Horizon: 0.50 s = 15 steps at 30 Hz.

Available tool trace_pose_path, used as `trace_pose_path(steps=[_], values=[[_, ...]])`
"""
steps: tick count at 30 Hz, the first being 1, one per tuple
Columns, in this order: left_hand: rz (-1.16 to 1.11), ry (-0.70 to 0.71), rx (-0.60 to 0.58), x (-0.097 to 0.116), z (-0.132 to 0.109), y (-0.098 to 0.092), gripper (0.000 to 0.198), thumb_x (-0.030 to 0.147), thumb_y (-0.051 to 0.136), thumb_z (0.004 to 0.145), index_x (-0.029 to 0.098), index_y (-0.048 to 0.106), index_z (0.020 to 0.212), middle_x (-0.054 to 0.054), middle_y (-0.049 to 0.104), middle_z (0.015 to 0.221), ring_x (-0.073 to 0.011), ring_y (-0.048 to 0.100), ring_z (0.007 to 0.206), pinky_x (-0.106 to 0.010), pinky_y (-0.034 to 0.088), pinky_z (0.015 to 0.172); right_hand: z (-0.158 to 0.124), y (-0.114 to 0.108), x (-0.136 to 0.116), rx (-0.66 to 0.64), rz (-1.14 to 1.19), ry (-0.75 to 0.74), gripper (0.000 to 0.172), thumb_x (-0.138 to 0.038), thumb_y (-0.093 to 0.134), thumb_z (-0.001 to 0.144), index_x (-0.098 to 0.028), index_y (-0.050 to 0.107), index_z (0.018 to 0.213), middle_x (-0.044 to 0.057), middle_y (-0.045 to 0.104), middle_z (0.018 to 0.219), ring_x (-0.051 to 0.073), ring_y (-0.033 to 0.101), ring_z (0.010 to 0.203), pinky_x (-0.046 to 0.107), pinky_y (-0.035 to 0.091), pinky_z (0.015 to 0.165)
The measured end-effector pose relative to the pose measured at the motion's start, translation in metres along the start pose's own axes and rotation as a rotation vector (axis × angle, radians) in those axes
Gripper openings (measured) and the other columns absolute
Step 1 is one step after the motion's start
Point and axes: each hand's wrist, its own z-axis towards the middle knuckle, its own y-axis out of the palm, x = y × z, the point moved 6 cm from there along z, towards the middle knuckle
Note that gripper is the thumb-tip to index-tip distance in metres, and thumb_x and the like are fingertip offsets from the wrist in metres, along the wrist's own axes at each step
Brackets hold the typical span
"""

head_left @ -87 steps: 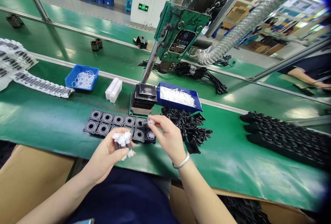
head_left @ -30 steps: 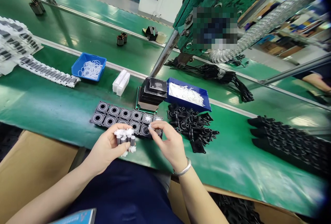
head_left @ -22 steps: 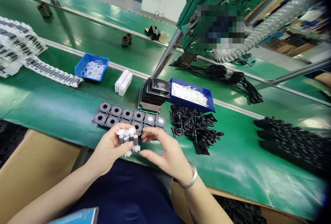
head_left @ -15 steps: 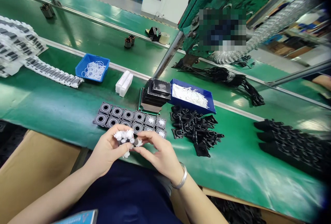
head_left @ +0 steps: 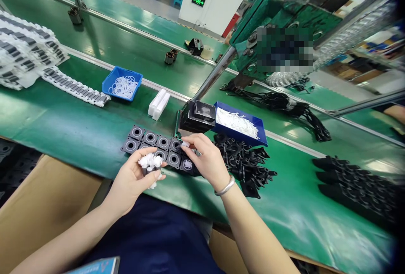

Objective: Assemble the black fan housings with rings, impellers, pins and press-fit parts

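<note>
My left hand is closed around a bunch of small white impellers with grey cylindrical bodies, in front of the block of parts. Between thumb and fingertips, my right hand pinches one white impeller at the right part of the block. That block is two rows of square black pump housings, each with a round opening and a pale ring. A white finned wheel sits in one housing of the near row, just below my right fingers. The housings farther right are largely hidden by my right hand.
A green-and-black press stands behind the housings. Beside it are a blue tray of white strips and a heap of black plastic parts. Farther left are a white block, a blue bin of white rings and rows of impellers.
My right hand has moved away from my left, right and forward to the housings, carrying one impeller. My left hand keeps the bunch in nearly the same place. The view has shifted slightly.
</note>
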Motion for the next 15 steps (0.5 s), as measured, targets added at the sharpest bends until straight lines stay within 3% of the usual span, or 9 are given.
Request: trace_pose_path(steps=[5,9,11,13,15], values=[[0.000,-0.023,-0.010,0.000,-0.002,-0.003,0.054,0.021,0.078,0.078,0.020,0.053,0.125,-0.007,0.071,0.109,-0.0250,0.065,0.113,-0.038,0.059,0.090,0.006,0.007,-0.001,-0.020,-0.080,-0.060,0.016,-0.021,0.053,0.096,-0.019,0.063,0.109,0.009,0.064,0.100,0.018,0.065,0.090,0.033,0.058,0.081],[0.043,-0.001,-0.014,0.004,-0.002,-0.004,0.057,0.022,0.079,0.077,0.020,0.053,0.127,-0.009,0.070,0.112,-0.0267,0.063,0.115,-0.036,0.058,0.088,0.011,0.005,-0.012,-0.137,-0.153,-0.081,0.026,-0.026,0.056,0.095,-0.020,0.062,0.120,0.013,0.062,0.115,0.025,0.062,0.109,0.044,0.055,0.095],[0.082,0.030,-0.007,0.006,-0.002,-0.004,0.059,0.022,0.079,0.076,0.019,0.053,0.129,-0.010,0.069,0.113,-0.0259,0.063,0.114,-0.035,0.057,0.089,0.010,0.001,-0.026,-0.165,-0.060,-0.074,0.039,-0.033,0.062,0.092,-0.022,0.056,0.130,0.013,0.059,0.125,0.025,0.059,0.114,0.045,0.054,0.098],[0.139,0.069,-0.001,0.009,-0.001,-0.004,0.060,0.022,0.079,0.074,0.019,0.054,0.129,-0.009,0.067,0.114,-0.0242,0.064,0.111,-0.032,0.056,0.089,0.008,0.003,-0.044,-0.210,0.116,-0.084,0.051,-0.039,0.069,0.088,-0.023,0.053,0.133,0.011,0.060,0.122,0.021,0.061,0.105,0.038,0.056,0.093],[0.202,0.092,0.004,0.009,-0.001,-0.005,0.060,0.020,0.080,0.072,0.021,0.056,0.128,-0.008,0.065,0.116,-0.0225,0.065,0.107,-0.029,0.057,0.085,0.004,0.009,-0.062,-0.244,0.261,-0.118,0.043,-0.038,0.071,0.086,-0.021,0.059,0.123,0.007,0.064,0.107,0.016,0.063,0.092,0.031,0.057,0.083]])
